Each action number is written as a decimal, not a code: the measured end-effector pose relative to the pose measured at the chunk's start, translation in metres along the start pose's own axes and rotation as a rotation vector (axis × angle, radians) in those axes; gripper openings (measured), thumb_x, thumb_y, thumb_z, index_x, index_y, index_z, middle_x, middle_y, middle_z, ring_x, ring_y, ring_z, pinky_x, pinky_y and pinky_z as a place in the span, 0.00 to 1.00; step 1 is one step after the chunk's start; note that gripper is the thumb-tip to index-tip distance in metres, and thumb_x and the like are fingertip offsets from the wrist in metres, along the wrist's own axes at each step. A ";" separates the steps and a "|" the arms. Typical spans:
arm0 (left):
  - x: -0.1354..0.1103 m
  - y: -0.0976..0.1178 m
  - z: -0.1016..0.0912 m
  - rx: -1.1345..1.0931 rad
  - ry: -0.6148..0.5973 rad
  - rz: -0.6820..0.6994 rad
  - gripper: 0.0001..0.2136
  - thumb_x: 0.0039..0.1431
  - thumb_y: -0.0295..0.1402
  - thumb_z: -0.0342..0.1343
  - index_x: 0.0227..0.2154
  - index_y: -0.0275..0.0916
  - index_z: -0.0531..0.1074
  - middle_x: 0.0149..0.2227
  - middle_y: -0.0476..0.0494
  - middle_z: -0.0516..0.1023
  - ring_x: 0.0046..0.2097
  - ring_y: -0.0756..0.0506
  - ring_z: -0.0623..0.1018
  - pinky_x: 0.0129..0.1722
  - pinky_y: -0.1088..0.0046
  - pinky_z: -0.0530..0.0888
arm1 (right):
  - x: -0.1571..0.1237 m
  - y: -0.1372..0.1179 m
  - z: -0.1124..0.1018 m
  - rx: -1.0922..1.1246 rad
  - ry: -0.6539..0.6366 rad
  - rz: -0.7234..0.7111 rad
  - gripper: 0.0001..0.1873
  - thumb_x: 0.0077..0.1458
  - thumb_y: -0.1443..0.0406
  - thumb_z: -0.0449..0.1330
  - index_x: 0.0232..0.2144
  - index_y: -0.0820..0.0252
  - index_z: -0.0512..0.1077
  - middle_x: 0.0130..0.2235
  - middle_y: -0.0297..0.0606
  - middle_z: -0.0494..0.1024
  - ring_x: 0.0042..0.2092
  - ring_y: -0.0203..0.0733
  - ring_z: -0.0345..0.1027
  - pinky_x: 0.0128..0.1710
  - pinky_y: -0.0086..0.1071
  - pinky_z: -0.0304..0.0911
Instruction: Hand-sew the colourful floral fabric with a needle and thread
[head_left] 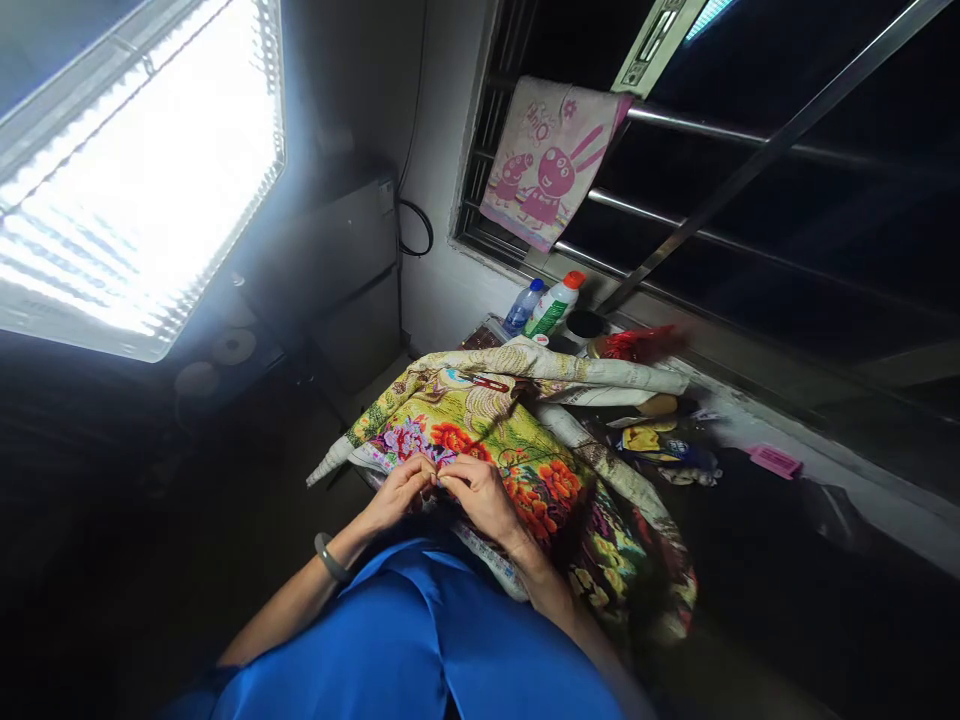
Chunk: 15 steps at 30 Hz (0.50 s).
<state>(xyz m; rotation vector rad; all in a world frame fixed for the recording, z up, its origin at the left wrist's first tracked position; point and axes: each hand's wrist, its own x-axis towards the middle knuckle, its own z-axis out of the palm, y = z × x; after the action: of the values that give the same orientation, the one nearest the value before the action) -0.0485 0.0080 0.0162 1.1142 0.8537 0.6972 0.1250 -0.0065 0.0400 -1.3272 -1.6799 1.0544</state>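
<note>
My left hand [403, 492], with a grey bangle [332, 558] on its wrist, is closed in a pinch. Fingertip to fingertip with it, my right hand [481, 497] is pinched shut too. Whatever lies between the fingers is too small to make out. Both hands are over the near edge of a cross-stitch cloth [547, 465] with red, orange and purple flowers on yellow-green. The cloth's far edge is rolled up into a thick pale roll [600, 370]. A small red tool [489, 383], perhaps thread snips, rests on the fabric beyond my hands.
A bright lamp [142, 170] hangs close at upper left. Behind the cloth stand a blue-capped bottle [521, 308] and a white bottle with an orange cap [556, 305]. A pink towel [553, 165] hangs on the window bars. A yellow-and-blue packet [652, 443] lies at right.
</note>
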 end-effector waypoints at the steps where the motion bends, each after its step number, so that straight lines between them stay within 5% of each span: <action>1: 0.000 0.000 -0.001 0.024 0.007 0.011 0.23 0.57 0.57 0.55 0.27 0.39 0.68 0.30 0.50 0.65 0.26 0.52 0.63 0.22 0.75 0.62 | 0.000 0.000 0.000 -0.001 -0.003 -0.005 0.13 0.58 0.67 0.60 0.25 0.55 0.81 0.26 0.36 0.76 0.27 0.37 0.65 0.31 0.30 0.63; 7: -0.001 -0.002 -0.003 0.089 -0.014 0.030 0.19 0.61 0.51 0.52 0.26 0.39 0.68 0.32 0.49 0.63 0.27 0.51 0.62 0.23 0.76 0.62 | 0.000 -0.001 0.002 0.020 -0.002 -0.004 0.13 0.58 0.67 0.60 0.25 0.55 0.81 0.26 0.36 0.77 0.28 0.38 0.66 0.32 0.31 0.65; 15: -0.001 0.011 -0.008 0.303 -0.069 0.153 0.20 0.65 0.50 0.47 0.25 0.41 0.69 0.31 0.46 0.68 0.36 0.45 0.66 0.41 0.67 0.68 | 0.002 -0.003 0.002 0.047 -0.036 0.015 0.13 0.55 0.71 0.60 0.23 0.55 0.81 0.26 0.34 0.78 0.29 0.38 0.69 0.34 0.31 0.64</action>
<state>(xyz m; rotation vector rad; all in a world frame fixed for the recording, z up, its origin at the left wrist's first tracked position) -0.0566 0.0141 0.0256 1.4791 0.8384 0.6643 0.1214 -0.0053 0.0425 -1.3002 -1.6638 1.1260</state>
